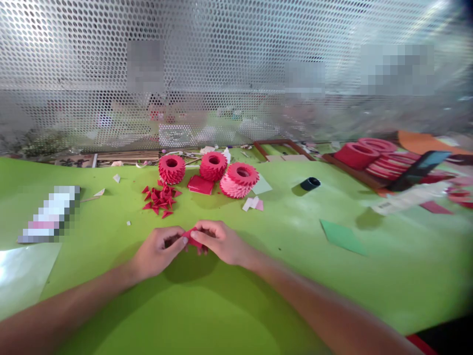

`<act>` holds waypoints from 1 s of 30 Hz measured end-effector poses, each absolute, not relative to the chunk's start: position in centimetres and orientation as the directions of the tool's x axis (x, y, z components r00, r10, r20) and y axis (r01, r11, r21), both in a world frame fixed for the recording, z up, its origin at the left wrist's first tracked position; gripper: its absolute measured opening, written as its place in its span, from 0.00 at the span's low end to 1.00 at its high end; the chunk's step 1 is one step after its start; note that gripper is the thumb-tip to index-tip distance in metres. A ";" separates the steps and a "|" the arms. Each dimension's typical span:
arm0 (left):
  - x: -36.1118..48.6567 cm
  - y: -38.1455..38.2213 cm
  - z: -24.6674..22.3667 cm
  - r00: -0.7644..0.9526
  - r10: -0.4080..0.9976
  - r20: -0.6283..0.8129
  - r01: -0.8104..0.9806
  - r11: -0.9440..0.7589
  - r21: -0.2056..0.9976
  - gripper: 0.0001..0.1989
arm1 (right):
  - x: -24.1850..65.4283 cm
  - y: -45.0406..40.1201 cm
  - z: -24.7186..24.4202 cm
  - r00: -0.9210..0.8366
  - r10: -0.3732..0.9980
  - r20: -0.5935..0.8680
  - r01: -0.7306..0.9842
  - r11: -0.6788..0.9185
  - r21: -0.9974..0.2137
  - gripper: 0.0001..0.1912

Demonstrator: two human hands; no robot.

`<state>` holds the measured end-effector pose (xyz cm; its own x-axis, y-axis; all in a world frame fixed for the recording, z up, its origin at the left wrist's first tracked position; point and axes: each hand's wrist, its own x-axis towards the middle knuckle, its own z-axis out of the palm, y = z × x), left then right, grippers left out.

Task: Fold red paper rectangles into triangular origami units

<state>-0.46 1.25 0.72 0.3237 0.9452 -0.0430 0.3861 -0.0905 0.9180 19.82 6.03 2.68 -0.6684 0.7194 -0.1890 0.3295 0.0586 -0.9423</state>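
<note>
Between my two hands, a small piece of red paper is held just above the green tabletop. My left hand pinches its left end between thumb and fingers. On the other side, my right hand grips the right part, with the thumb on top; my fingers hide some of the paper. Beyond the hands lies a loose pile of folded red paper triangles. A stack of red paper sheets rests to its right. Around them stand a red paper ring, another red ring and a red-and-pink ring.
At right are a black cylinder, a green paper sheet, a white tube-like bottle and a tray with red rolls. A blurred-out flat object lies at left. A perforated metal screen rises behind the table.
</note>
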 end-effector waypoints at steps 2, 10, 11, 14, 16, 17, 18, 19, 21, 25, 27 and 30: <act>-0.4 1.3 0.8 0.334 0.941 -0.049 0.374 -0.085 0.924 0.19 | 19.8 6.0 2.7 -0.674 0.714 -0.187 0.351 0.087 -0.932 0.16; -0.6 1.1 0.8 0.354 0.933 -0.058 0.359 -0.079 0.930 0.17 | 20.0 6.0 2.7 -0.677 0.713 -0.181 0.375 0.122 -0.919 0.17; -0.7 1.1 0.7 0.354 0.933 -0.066 0.358 -0.070 0.931 0.17 | 20.0 6.0 2.7 -0.678 0.713 -0.180 0.371 0.121 -0.921 0.17; -0.8 1.2 0.5 0.345 0.934 -0.094 0.349 -0.035 0.937 0.17 | 20.0 6.0 2.8 -0.677 0.714 -0.178 0.374 0.126 -0.919 0.17; -0.8 1.3 0.5 0.344 0.932 -0.109 0.332 -0.012 0.943 0.17 | 20.0 6.1 2.9 -0.676 0.715 -0.181 0.389 0.137 -0.911 0.17; -0.8 1.3 0.5 0.344 0.932 -0.115 0.323 -0.002 0.946 0.17 | 20.0 6.1 3.0 -0.677 0.712 -0.183 0.396 0.143 -0.907 0.17; -0.8 1.3 0.6 0.343 0.932 -0.120 0.315 0.006 0.949 0.17 | 20.1 6.1 3.1 -0.681 0.709 -0.186 0.402 0.148 -0.904 0.17; -0.8 1.3 0.6 0.343 0.931 -0.122 0.305 0.013 0.952 0.18 | 20.1 6.1 3.2 -0.685 0.704 -0.188 0.402 0.151 -0.903 0.17; -0.8 1.3 0.7 0.345 0.930 -0.124 0.283 0.023 0.959 0.18 | 20.1 6.1 3.2 -0.697 0.693 -0.187 0.391 0.148 -0.908 0.17; -0.8 1.3 0.8 0.358 0.924 -0.132 0.270 0.033 0.962 0.19 | 20.2 6.0 3.1 -0.706 0.690 -0.160 0.356 0.150 -0.922 0.16; -0.9 1.3 0.7 0.362 0.923 -0.134 0.286 0.027 0.958 0.19 | 20.2 6.0 3.1 -0.707 0.693 -0.142 0.338 0.154 -0.928 0.15; -0.8 1.3 0.8 0.368 0.922 -0.118 0.321 -0.007 0.947 0.20 | 20.1 6.0 3.0 -0.711 0.692 -0.129 0.316 0.150 -0.937 0.15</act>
